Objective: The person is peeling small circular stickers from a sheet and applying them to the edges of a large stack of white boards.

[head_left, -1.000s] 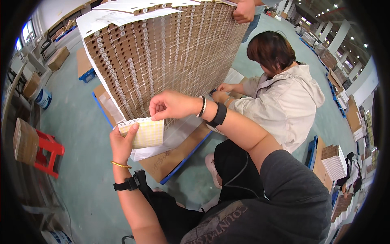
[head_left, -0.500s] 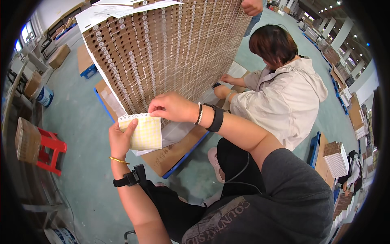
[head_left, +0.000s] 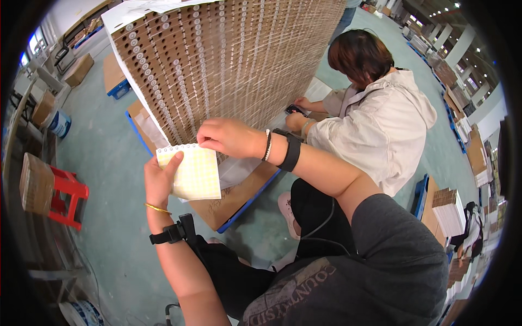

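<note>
Yellow-checked sheet (head_left: 197, 175) hangs in midair before the lower front of a tall stack of perforated brown boards (head_left: 234, 70), in a long workshop hall. The person's left hand (head_left: 158, 178) clamps its left edge, thumb on the face, the other fingers behind. The person's right hand (head_left: 228, 137) meets the top right corner with thumb and forefinger together; the tips are too small to show whether they pinch paper or only touch it. The work looks partway along: pale round marks already run down several columns of the stack, dark holes lie unmarked among them, and the row of small rings on the sheet's white top margin shows no gaps up to the right fingers, so that row appears yet to be used. Under the stack, brown cardboard (head_left: 216, 213) covers a blue pallet (head_left: 249, 204). Alongside, a co-worker (head_left: 380, 127) in a cream jacket bends low, holding a dark object (head_left: 295, 110).
</note>
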{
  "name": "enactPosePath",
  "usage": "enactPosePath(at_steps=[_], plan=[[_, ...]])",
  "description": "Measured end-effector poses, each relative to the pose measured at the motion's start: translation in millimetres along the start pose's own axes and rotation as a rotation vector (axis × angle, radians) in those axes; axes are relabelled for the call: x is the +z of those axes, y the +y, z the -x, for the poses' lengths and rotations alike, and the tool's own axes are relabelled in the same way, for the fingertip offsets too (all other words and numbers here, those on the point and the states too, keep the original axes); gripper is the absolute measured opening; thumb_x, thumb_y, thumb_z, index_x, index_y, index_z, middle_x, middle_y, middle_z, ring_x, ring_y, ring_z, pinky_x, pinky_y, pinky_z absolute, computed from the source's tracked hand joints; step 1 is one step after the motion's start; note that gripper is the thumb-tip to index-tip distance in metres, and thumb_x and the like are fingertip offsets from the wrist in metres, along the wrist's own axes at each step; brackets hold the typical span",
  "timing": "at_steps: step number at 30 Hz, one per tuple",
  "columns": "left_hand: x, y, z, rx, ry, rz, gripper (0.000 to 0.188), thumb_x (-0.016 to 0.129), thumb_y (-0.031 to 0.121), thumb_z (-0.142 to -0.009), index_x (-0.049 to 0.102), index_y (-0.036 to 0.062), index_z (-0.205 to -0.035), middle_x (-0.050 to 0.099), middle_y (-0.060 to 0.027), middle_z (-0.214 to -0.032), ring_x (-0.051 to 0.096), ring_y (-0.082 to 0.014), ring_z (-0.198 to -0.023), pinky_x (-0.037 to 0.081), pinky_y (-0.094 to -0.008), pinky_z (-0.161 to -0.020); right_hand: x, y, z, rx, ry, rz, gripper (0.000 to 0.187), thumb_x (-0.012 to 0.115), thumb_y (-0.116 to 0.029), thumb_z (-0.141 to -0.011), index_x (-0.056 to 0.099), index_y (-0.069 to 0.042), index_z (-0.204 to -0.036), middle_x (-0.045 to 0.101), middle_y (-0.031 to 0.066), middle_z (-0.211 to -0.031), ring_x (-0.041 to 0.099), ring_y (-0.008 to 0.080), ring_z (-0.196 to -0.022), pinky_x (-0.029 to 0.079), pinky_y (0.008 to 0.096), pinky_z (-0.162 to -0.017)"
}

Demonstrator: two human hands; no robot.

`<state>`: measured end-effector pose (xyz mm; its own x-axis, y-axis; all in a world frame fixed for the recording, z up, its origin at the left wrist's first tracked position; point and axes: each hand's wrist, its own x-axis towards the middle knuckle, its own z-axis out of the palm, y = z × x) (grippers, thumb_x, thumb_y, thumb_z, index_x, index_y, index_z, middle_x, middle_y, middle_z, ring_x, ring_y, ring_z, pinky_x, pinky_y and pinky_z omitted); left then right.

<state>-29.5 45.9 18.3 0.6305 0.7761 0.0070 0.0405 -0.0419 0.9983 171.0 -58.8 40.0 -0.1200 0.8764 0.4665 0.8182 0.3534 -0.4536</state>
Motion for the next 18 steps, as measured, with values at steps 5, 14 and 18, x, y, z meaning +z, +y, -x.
enactPosePath(at_steps=[5,14,18], plan=[[-1,-14,-7,-0.014,-0.040,0.088,0.023,0.066,0.013,-0.085,0.063,-0.0060,-0.098,0.068,-0.0076,-0.089,0.064,-0.0121,-0.074,0.051,-0.0265,-0.068,-5,0,-7,-0.149,0.050,-0.061,0.010,0.061,-0.014,-0.083,0.057,-0.005,-0.084,0.056,0.0095,-0.081,0.057,0.0256,-0.077,0.048,0.0344,-0.071],[6,-3,-1,-0.064,-0.019,0.149,0.023,0.066,0.013,-0.086,0.063,-0.0052,-0.099,0.069,-0.0078,-0.089,0.064,-0.0108,-0.073,0.052,-0.0261,-0.067,-42,2,-53,0.189,0.382,-0.259,0.016,0.067,-0.016,-0.086,0.063,-0.003,-0.092,0.065,0.0013,-0.085,0.059,0.0103,-0.079,0.048,0.0255,-0.075],[5,-11,-3,-0.050,-0.028,0.153,0.024,0.066,0.014,-0.086,0.063,-0.0052,-0.099,0.069,-0.0079,-0.089,0.064,-0.0108,-0.073,0.052,-0.0261,-0.067,-53,-2,-71,0.160,0.442,-0.123,0.016,0.067,-0.016,-0.085,0.065,-0.002,-0.092,0.066,0.0022,-0.083,0.060,0.0104,-0.077,0.049,0.0254,-0.073]])
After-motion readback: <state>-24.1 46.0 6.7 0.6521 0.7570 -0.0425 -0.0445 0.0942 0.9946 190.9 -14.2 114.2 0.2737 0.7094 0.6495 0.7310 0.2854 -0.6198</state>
